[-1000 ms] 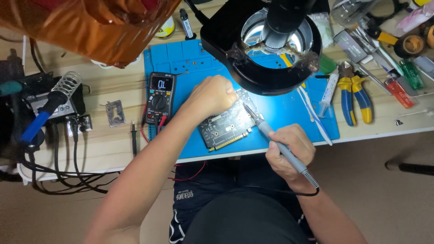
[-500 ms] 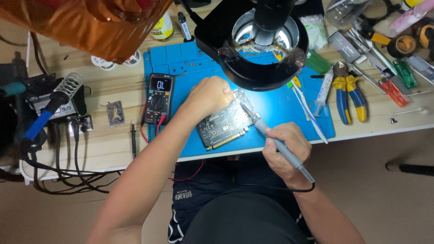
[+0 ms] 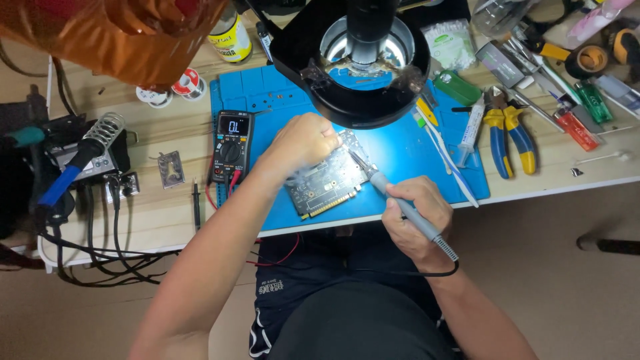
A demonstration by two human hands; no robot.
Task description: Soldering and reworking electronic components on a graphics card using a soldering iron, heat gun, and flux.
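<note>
Head view, looking down at a pale wooden workbench with a blue rubber work mat on it. Dark rectangular circuit board lies tilted on the near part of the mat, gold edge connector toward the person. Left hand curled over the board's upper left corner, fingers bent down and touching it; whether it pinches anything, cannot tell. Right hand wrapped in a pen grip around a grey slim soldering iron, tip angled up-left and meeting the board's upper right edge just beside the left hand's fingertips. Black cable runs from the iron's back end across the person's lap.

Round black magnifier lamp hangs above the mat's far part, well lit. Black multimeter with a lit digital display sits on the mat's left edge, near the left wrist. Blue-and-yellow handled pliers lie right of the mat. Blue-handled iron in a coil-spring stand at far left. Orange translucent film fills the top left.
</note>
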